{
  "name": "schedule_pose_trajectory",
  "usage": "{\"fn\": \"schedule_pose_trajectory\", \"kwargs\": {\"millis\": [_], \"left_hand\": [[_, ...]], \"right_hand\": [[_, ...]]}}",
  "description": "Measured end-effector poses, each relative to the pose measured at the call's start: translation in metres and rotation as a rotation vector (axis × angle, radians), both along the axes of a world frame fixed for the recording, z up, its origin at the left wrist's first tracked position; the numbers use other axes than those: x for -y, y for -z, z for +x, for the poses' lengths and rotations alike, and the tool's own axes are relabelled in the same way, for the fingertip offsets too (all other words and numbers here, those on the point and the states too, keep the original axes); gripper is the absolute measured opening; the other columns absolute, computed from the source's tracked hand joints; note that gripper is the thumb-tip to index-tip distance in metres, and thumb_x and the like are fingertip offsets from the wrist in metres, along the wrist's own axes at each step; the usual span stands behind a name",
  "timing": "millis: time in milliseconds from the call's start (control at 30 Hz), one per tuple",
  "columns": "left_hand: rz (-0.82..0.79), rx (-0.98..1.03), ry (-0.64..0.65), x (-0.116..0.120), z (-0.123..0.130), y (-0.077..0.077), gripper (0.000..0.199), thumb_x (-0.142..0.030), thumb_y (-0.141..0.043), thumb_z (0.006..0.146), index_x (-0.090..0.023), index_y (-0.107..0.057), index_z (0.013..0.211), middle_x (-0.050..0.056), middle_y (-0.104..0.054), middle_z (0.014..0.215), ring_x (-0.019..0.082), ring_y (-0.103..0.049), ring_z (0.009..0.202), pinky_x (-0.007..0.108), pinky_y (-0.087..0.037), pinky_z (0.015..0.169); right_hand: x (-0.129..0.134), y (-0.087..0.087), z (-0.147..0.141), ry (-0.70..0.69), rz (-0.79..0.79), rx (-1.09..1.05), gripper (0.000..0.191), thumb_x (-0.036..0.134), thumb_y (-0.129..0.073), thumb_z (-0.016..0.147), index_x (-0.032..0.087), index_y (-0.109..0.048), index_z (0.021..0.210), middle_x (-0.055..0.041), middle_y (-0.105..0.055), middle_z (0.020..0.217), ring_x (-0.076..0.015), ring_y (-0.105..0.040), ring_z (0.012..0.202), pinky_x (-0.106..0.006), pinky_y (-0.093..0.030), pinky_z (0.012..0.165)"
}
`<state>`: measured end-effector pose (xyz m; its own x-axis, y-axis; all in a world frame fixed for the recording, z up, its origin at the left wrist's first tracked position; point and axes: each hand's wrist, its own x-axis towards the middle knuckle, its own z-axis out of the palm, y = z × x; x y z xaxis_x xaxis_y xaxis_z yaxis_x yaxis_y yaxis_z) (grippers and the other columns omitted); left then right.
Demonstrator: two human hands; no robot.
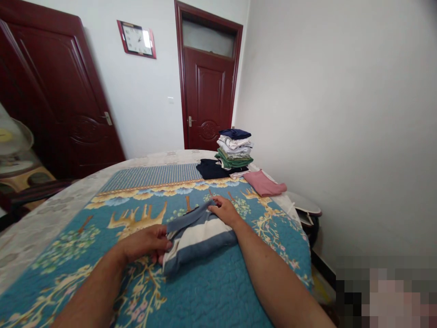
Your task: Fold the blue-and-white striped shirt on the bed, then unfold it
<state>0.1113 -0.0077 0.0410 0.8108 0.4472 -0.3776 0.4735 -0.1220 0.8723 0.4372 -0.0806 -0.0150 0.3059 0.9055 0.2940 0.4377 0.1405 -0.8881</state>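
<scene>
Atop blue quilt [208,291] | striped cloth [198,239] | between left hand [145,243], right hand [225,211]

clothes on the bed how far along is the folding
Done: a stack of folded clothes stands at the far end of the bed. In hand: a blue-and-white striped garment on the blue quilt, between the left hand and right hand. Remaining: a dark garment and a pink one lie off the stack.
</scene>
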Motion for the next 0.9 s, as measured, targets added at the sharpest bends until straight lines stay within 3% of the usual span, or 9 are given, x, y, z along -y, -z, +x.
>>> {"fn": "schedule_pose_trajectory", "kwargs": {"millis": [67,133,267,400,467,533,700,800,900], "left_hand": [[-0.158,-0.041,-0.004,0.004,-0.007,-0.001,0.043,-0.059,-0.079,0.074,-0.022,-0.066,0.090,0.007,-0.075,0.073,0.022,-0.070,0.063,0.029,-0.048,0.055],[-0.190,-0.015,-0.078,0.002,-0.010,-0.001,0.047,-0.063,-0.080,0.072,-0.021,-0.065,0.086,0.009,-0.075,0.074,0.021,-0.069,0.061,0.027,-0.047,0.052],[-0.009,0.211,-0.342,-0.010,-0.007,0.000,0.044,-0.061,-0.079,0.075,-0.021,-0.062,0.081,0.005,-0.072,0.075,0.019,-0.068,0.066,0.030,-0.055,0.060],[0.187,0.353,-0.544,-0.012,0.006,-0.001,0.057,-0.071,-0.062,0.084,-0.019,-0.075,0.103,0.013,-0.077,0.109,0.029,-0.073,0.100,0.039,-0.061,0.079],[0.275,0.296,-0.516,-0.005,0.015,-0.007,0.065,-0.074,-0.057,0.087,-0.020,-0.077,0.117,0.013,-0.076,0.123,0.033,-0.071,0.111,0.041,-0.060,0.084],[0.384,0.214,-0.385,0.006,0.024,-0.015,0.063,-0.073,-0.060,0.087,-0.024,-0.079,0.120,0.010,-0.076,0.127,0.034,-0.069,0.117,0.041,-0.058,0.091],[0.426,0.146,-0.010,0.026,0.036,-0.027,0.053,-0.059,-0.068,0.086,-0.022,-0.076,0.123,0.006,-0.078,0.115,0.030,-0.070,0.105,0.039,-0.054,0.094],[0.336,0.144,-0.021,0.028,0.035,-0.021,0.040,-0.053,-0.070,0.085,-0.019,-0.079,0.105,0.004,-0.079,0.101,0.028,-0.070,0.095,0.038,-0.054,0.088],[0.222,0.250,-0.186,0.020,0.031,-0.015,0.035,-0.052,-0.074,0.083,-0.020,-0.080,0.097,0.005,-0.079,0.098,0.027,-0.070,0.093,0.037,-0.054,0.087]], "right_hand": [[0.003,-0.003,0.004,-0.124,-0.015,-0.048,0.035,0.032,-0.074,0.083,0.022,-0.074,0.116,-0.0012,-0.079,0.098,-0.0207,-0.074,0.091,-0.034,-0.058,0.086],[0.005,-0.006,0.007,-0.188,-0.034,-0.080,0.034,0.031,-0.074,0.083,0.022,-0.075,0.115,-0.0014,-0.079,0.101,-0.0211,-0.074,0.093,-0.034,-0.058,0.087],[0.010,-0.012,0.006,-0.200,-0.031,-0.027,0.026,0.028,-0.070,0.085,0.023,-0.076,0.111,-0.0006,-0.080,0.101,-0.0216,-0.074,0.094,-0.034,-0.058,0.087],[0.017,-0.021,0.000,-0.081,0.036,0.222,0.024,0.025,-0.071,0.088,0.026,-0.077,0.112,-0.0006,-0.079,0.098,-0.0223,-0.073,0.091,-0.034,-0.057,0.086],[0.021,-0.029,-0.005,-0.023,0.079,0.383,0.028,0.026,-0.071,0.091,0.027,-0.076,0.118,-0.0031,-0.080,0.106,-0.0242,-0.073,0.099,-0.036,-0.055,0.094],[0.025,-0.039,-0.012,0.007,0.134,0.540,0.032,0.025,-0.071,0.093,0.026,-0.074,0.124,-0.0067,-0.079,0.114,-0.0268,-0.072,0.107,-0.041,-0.051,0.105],[0.032,-0.052,-0.043,-0.047,0.265,0.719,0.037,0.024,-0.063,0.099,0.022,-0.069,0.136,-0.0110,-0.078,0.119,-0.0273,-0.071,0.111,-0.042,-0.050,0.105],[0.034,-0.051,-0.060,-0.112,0.283,0.715,0.041,0.027,-0.060,0.101,0.022,-0.065,0.141,-0.0110,-0.077,0.124,-0.0260,-0.071,0.113,-0.039,-0.052,0.102],[0.037,-0.050,-0.059,-0.098,0.227,0.661,0.052,0.033,-0.066,0.098,0.022,-0.059,0.148,-0.0111,-0.077,0.124,-0.0269,-0.071,0.113,-0.040,-0.052,0.104]]}}
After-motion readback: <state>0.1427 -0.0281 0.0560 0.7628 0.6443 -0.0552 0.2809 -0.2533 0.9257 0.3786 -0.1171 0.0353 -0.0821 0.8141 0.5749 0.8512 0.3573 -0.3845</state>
